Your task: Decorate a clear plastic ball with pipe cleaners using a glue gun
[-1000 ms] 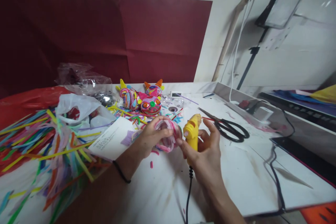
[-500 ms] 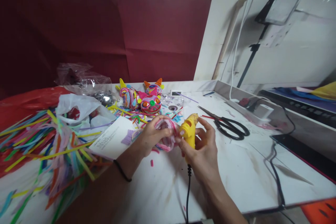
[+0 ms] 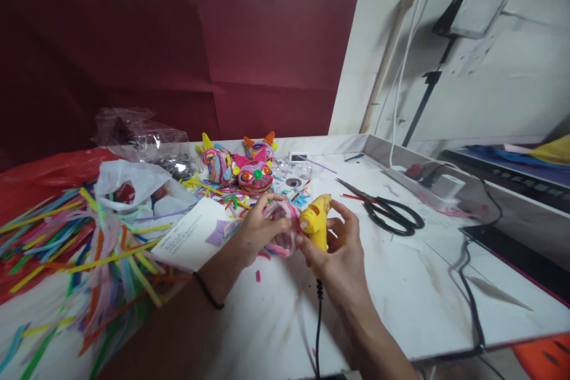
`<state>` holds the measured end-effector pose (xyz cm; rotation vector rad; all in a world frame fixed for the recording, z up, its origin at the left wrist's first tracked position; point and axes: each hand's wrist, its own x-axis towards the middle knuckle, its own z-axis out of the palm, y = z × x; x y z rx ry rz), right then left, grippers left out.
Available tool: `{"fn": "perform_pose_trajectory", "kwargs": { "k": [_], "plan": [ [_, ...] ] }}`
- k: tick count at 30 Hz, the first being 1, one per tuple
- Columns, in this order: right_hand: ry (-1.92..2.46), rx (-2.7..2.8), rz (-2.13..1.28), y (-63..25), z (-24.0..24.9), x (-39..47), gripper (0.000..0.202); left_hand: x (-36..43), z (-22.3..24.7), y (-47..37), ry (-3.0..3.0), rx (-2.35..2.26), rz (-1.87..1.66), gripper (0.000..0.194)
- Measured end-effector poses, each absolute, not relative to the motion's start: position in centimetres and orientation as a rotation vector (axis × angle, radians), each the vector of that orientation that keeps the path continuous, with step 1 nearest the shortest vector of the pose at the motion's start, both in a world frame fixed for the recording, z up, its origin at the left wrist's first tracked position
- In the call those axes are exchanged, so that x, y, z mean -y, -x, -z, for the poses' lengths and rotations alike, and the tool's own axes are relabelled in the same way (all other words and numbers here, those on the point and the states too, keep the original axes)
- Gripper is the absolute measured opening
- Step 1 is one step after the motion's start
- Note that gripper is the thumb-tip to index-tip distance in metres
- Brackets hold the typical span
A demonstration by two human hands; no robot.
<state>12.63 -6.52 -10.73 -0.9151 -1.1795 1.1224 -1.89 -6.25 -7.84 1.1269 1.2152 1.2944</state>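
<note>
My left hand (image 3: 260,227) is closed round a clear plastic ball (image 3: 282,231) partly wrapped in pink and white pipe cleaner. A yellow glue gun (image 3: 316,221) sits in my right hand (image 3: 342,243), its black cord running down toward the front edge. The right thumb and fingertips also reach the ball's right side, close by the glue gun. The glue gun's tip is hard to make out. Beyond my hands stand several finished-looking pipe cleaner animal heads; the nearest head (image 3: 255,177) is pink with orange eyes and a green nose.
Black-handled scissors (image 3: 392,217) lie to the right. A pile of coloured pipe cleaners (image 3: 84,249) spreads over the left, beside a white plastic bag (image 3: 133,184) and a printed card (image 3: 195,237). At the right stands a power strip (image 3: 423,190) with cables.
My right hand and the glue gun have shifted slightly left, nearer the ball. The left hand keeps its hold almost unmoved.
</note>
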Motion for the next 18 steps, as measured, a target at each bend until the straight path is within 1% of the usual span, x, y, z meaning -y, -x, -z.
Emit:
{"fn": "perform_pose_trajectory", "kwargs": {
  "k": [4,10,18],
  "plan": [
    [0.933,1.184,-1.145,-12.75,10.69,6.38,0.085,6.08,8.24,1.93,-1.088,-1.233,-1.308,0.056],
    [0.942,1.094,-1.21,-12.54,10.1,6.7,0.09,6.16,8.21,1.84,-1.1,-1.215,-1.324,0.05],
    [0.941,1.042,-1.227,-12.27,10.11,6.7,0.09,6.65,7.61,1.72,-1.14,-1.264,-1.289,0.048]
  ]
}}
